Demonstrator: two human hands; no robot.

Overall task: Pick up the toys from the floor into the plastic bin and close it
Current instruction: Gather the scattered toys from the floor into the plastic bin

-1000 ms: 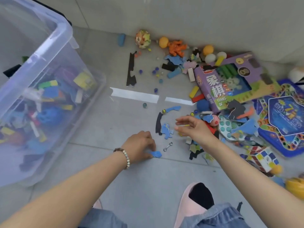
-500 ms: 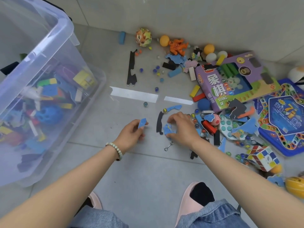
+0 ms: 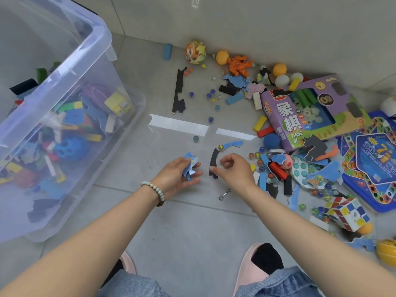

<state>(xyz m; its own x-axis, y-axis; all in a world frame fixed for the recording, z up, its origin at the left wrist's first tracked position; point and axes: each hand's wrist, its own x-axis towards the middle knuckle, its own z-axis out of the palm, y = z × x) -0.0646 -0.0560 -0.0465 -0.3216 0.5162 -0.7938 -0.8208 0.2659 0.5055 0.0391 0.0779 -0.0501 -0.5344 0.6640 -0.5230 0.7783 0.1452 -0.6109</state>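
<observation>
My left hand (image 3: 180, 176) grips a small stack of blue foam puzzle pieces (image 3: 190, 165) just above the floor. My right hand (image 3: 234, 171) hovers beside it, fingers loosely curled and holding nothing, its index fingertip over a curved black foam strip (image 3: 214, 156) lying on the tiles. The clear plastic bin (image 3: 100, 39) stands at the left, without a lid and partly filled with mixed toys. A blue curved foam piece (image 3: 232, 144) and a metal clip (image 3: 225, 194) lie close to my hands.
Toys crowd the right side of the floor: a purple chess box (image 3: 300, 116), a blue game board (image 3: 375, 163), a puzzle cube (image 3: 347, 213), several marbles, blocks and balls. A long black foam strip (image 3: 179, 93) lies farther back. My slippered feet (image 3: 250, 269) are below.
My left hand picked a blue piece off the floor and lifted it. My right hand passed a second blue piece into the left hand and now holds nothing.
</observation>
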